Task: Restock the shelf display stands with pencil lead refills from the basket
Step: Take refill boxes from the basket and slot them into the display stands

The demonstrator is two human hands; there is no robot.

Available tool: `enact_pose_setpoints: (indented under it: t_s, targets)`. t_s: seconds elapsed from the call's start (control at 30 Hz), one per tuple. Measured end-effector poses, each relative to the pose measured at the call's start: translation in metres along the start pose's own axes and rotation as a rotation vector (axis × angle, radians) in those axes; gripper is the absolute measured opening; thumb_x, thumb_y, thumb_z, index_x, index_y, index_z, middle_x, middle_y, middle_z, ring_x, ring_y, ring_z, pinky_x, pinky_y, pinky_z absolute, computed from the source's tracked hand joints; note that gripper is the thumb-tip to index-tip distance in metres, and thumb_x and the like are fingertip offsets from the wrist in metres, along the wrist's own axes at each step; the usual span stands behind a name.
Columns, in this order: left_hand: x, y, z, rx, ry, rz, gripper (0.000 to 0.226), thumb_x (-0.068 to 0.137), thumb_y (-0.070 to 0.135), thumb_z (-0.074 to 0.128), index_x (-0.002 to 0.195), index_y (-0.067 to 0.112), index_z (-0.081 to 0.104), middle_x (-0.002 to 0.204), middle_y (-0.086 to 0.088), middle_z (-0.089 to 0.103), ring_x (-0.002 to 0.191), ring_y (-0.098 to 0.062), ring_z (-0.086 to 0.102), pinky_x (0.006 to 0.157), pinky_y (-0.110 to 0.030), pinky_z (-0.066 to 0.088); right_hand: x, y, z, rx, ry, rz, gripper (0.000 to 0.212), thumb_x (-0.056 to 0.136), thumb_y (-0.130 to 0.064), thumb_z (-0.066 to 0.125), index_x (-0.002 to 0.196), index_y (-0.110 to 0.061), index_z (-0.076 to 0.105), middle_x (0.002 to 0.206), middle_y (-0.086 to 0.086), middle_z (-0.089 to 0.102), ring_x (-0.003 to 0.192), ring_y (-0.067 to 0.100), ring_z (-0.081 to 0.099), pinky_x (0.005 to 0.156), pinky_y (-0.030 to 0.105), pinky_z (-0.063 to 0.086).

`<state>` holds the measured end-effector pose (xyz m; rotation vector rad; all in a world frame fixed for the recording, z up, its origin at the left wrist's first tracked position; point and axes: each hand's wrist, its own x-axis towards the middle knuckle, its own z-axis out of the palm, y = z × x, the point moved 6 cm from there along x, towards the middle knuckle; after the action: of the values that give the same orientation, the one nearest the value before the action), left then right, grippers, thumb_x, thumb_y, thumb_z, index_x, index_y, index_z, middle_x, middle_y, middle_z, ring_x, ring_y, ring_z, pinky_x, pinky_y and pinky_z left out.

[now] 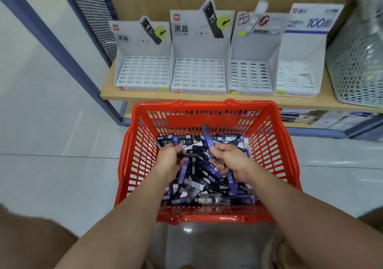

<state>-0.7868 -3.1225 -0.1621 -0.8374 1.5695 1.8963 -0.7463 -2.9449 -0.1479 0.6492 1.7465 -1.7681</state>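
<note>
A red plastic basket stands on the floor below the shelf, filled with a heap of purple and black pencil lead refill cases. Both my hands are inside it. My right hand grips a purple refill case that sticks up from its fingers. My left hand is closed around a dark refill case lying level. Several white slotted display stands sit side by side on the wooden shelf: far left stand, second stand, third stand, right stand. Their slots look unfilled.
A pale mesh basket with clear packets stands at the shelf's right end. A blue shelf post and a perforated side panel bound the left. A lower shelf holds boxed goods. White floor tiles surround the basket.
</note>
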Motion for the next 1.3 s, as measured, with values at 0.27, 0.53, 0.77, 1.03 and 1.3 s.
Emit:
enact_pose_setpoints:
  t_s: [0.27, 0.53, 0.77, 1.03, 1.3]
  targets:
    - [-0.065, 0.054, 0.051, 0.038, -0.257, 0.212, 0.023, 0.100, 0.029, 0.043, 0.091, 0.017, 0.061, 0.060, 0.000, 0.047, 0.062, -0.020, 0.048, 0.066, -0.035, 0.041, -0.063, -0.081, 0.019, -0.001, -0.115, -0.272, 0.020, 0.102, -0.020, 0.050, 0.094, -0.014, 0.068, 0.063, 0.002, 0.052, 0.042, 0.009, 0.036, 0.040, 0.021, 0.019]
    - [-0.136, 0.096, 0.068, 0.124, -0.240, 0.505, 0.016, 0.098, 0.016, 0.049, 0.087, 0.014, 0.060, 0.066, -0.002, 0.053, 0.062, -0.017, 0.051, 0.059, -0.029, 0.043, -0.136, -0.108, 0.042, 0.150, -0.305, -0.374, 0.022, 0.102, -0.016, 0.049, 0.087, -0.021, 0.065, 0.067, 0.006, 0.050, 0.042, 0.007, 0.036, 0.038, 0.017, 0.017]
    - [-0.146, 0.139, 0.048, 0.292, -0.050, 0.811, 0.020, 0.098, 0.009, 0.047, 0.093, 0.021, 0.063, 0.082, -0.002, 0.063, 0.074, -0.017, 0.054, 0.068, -0.032, 0.040, -0.158, -0.116, 0.018, 0.148, -0.280, -0.422, 0.006, 0.097, -0.015, 0.053, 0.096, -0.010, 0.056, 0.094, 0.016, 0.070, 0.050, 0.014, 0.055, 0.034, 0.013, 0.024]
    - [-0.140, 0.158, 0.097, 0.554, -0.371, 0.831, 0.018, 0.097, 0.012, 0.051, 0.097, 0.024, 0.065, 0.072, 0.013, 0.061, 0.062, -0.001, 0.053, 0.065, -0.023, 0.041, -0.103, -0.145, -0.004, 0.407, -0.050, -0.263, 0.010, 0.091, -0.007, 0.041, 0.092, -0.010, 0.051, 0.062, 0.006, 0.058, 0.044, 0.012, 0.044, 0.034, 0.017, 0.021]
    - [-0.122, 0.156, 0.108, 0.301, -0.314, 0.767, 0.024, 0.100, 0.033, 0.044, 0.109, 0.031, 0.066, 0.068, 0.002, 0.066, 0.062, -0.013, 0.063, 0.068, -0.033, 0.052, -0.074, -0.169, 0.014, 0.426, -0.160, -0.478, 0.020, 0.088, -0.025, 0.063, 0.074, -0.011, 0.065, 0.055, 0.007, 0.047, 0.043, 0.013, 0.040, 0.038, 0.019, 0.031]
